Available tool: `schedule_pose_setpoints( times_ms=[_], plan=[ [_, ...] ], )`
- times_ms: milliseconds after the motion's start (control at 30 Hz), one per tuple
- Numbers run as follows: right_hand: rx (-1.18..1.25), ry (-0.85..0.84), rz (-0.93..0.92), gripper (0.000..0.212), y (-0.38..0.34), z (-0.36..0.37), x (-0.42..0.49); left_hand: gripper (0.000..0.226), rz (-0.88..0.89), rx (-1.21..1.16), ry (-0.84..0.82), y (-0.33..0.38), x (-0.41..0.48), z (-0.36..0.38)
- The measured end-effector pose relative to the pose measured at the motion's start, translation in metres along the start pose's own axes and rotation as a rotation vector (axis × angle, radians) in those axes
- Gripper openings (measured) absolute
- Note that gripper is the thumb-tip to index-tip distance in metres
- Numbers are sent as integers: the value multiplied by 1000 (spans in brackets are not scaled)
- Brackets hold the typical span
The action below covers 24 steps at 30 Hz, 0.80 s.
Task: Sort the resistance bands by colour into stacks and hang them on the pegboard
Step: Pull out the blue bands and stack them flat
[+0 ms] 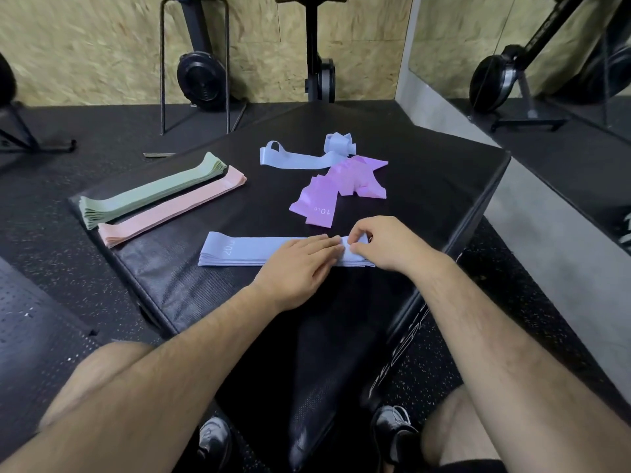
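A stack of blue bands (239, 250) lies flat near the front of the black padded box (218, 298). My left hand (300, 266) presses flat on the stack's right part. My right hand (386, 242) pinches the stack's right end between thumb and fingers. A green stack (150, 191) and a pink stack (170, 208) lie side by side at the left. Loose purple bands (341, 187) sit in a heap at the back right, with loose blue bands (304, 155) behind them. No pegboard is in view.
Black exercise machines (201, 73) stand against the wooden wall behind the box. A mirror (532, 52) is at the right. Dark rubber flooring (44, 240) surrounds the box. My knees and shoes show at the bottom.
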State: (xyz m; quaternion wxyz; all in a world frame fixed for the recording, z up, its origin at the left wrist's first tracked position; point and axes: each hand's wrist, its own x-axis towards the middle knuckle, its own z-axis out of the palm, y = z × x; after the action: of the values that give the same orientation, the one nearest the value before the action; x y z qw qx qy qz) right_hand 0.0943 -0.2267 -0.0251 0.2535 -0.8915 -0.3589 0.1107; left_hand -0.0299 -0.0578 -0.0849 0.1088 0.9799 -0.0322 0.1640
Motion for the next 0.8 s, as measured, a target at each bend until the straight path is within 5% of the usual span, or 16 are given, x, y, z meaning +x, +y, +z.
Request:
schedule_pose_setpoints(
  times_ms=[533,800],
  plan=[
    [-302,78,-98,26,9,0,-14,39,-25,11,1,6,12,-9],
    [-188,179,-140,39,-11,2,20,39,-108,37,101,-7,53,-36]
  ],
)
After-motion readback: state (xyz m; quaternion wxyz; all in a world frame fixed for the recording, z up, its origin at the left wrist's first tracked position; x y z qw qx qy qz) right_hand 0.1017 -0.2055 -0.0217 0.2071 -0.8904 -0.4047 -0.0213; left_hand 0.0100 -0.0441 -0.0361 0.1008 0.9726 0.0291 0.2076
